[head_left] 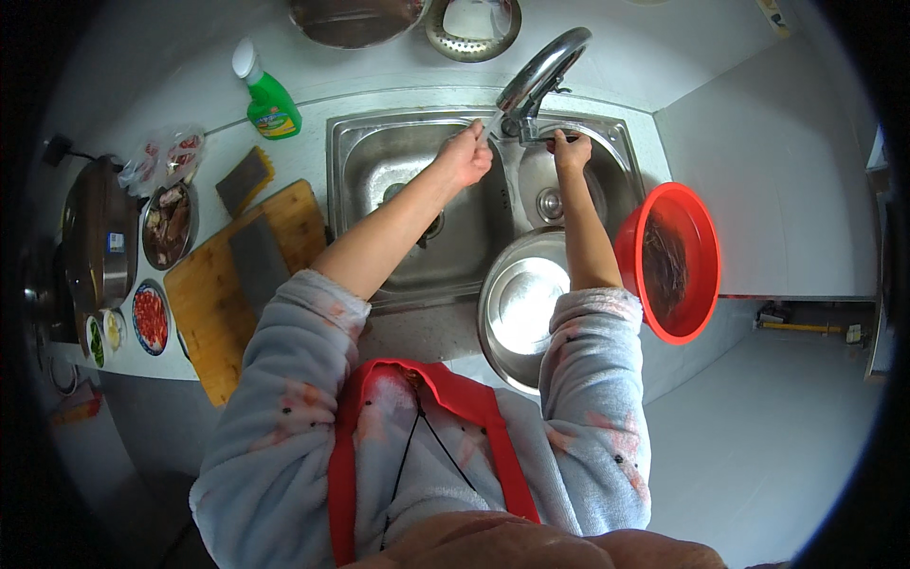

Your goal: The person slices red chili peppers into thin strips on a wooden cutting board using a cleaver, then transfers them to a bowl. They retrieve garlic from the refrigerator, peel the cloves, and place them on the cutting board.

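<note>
Over the left basin of a stainless steel double sink [419, 277], my left hand [469, 155] is held with curled fingers in a stream of water [491, 125]. The water falls from the chrome faucet [544, 64]; whether the hand holds anything is hidden. My right hand [571, 151] grips the faucet's lever [544, 140], above the smaller right basin. Beneath my right forearm a steel bowl [526, 306] rests at the sink's front edge. To the right of that forearm stands a red plastic basin [682, 331] with dark, stringy contents in liquid.
To the left lie a wooden cutting board [206, 313] with a cleaver [259, 263] on it, a scouring pad [245, 181], a bowl of meat [168, 224] and a plate of chopped red pieces [150, 318]. A green spray bottle [274, 107] stands by the wall.
</note>
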The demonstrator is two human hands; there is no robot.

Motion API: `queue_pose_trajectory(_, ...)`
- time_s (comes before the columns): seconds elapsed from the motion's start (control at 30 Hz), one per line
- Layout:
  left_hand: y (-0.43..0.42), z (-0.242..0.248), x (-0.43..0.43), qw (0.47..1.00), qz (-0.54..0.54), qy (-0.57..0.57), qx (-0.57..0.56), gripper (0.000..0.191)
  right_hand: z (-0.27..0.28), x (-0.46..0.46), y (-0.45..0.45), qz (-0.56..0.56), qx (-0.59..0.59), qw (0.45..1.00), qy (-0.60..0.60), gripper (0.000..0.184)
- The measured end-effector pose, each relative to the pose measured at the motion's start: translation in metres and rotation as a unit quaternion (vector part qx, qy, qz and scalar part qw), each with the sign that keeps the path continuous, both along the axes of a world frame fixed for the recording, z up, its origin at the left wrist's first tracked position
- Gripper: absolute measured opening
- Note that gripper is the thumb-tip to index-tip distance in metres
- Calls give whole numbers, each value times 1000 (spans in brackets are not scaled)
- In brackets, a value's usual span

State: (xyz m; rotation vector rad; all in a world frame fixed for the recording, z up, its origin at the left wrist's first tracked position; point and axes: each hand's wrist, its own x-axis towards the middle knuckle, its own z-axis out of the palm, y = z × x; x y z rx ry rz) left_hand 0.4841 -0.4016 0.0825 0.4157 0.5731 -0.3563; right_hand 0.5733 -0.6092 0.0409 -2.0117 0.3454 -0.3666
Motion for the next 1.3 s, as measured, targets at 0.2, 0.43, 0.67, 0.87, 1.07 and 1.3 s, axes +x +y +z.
queue_pose_trajectory(0.2, 1, 3, 4, 995, 15, -99, -28, 21, -4, 15, -6, -6, 19, 999, 49, 28)
queue_pose_trajectory(0.43, 2, 4, -4, 996, 56, -73, 16, 14, -20, 16, -1, -19, 92, 995, 30, 26)
queue_pose_trajectory(0.67, 4, 12, -7, 994, 48, -88, 53, 13, -32, 21, -3, -22, 92, 995, 27, 30)
queue_pose_trajectory(0.87, -10, 27, -9, 996, 63, -45, 40, 21, -18, 10, -11, -81, -1, 993, 80, 44)
queue_pose_trajectory(1.07, 0, -2, 6, 992, 122, -25, 17, 32, 30, -46, 91, -19, -199, 980, -18, 40)
queue_pose_trajectory(1.3, 20, -16, 8, 984, 122, -76, 105, 43, -1, -51, 156, 221, 676, 667, 225, 27)
